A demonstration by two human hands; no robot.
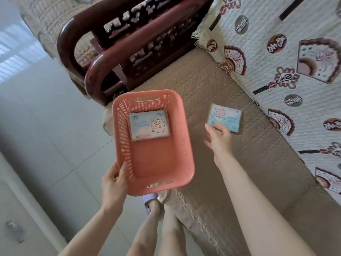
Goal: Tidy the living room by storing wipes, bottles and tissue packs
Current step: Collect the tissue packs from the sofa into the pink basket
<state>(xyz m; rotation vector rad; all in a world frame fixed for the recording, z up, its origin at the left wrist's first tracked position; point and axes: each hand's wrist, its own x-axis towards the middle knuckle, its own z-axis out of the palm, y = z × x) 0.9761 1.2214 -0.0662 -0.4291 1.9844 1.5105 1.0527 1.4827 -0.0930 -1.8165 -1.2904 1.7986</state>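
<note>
Pink basket (186, 137) matt slotted plastic; tissue pack (224, 118) glossy film (printed); seat cover (212, 85) quilted cloth; armrest (103, 60) polished wood.

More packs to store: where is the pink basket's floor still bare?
The near half of the basket floor is bare, bordered by the tissue pack inside and the wall nearest the left hand. The far end is crowded.

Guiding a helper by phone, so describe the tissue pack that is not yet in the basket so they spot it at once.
Start at the tan quilted sofa seat. Right of the pink basket lies a light blue tissue pack, the right hand at its near edge. Unlike the bear-printed pack inside the basket, it lies on the seat.
</note>
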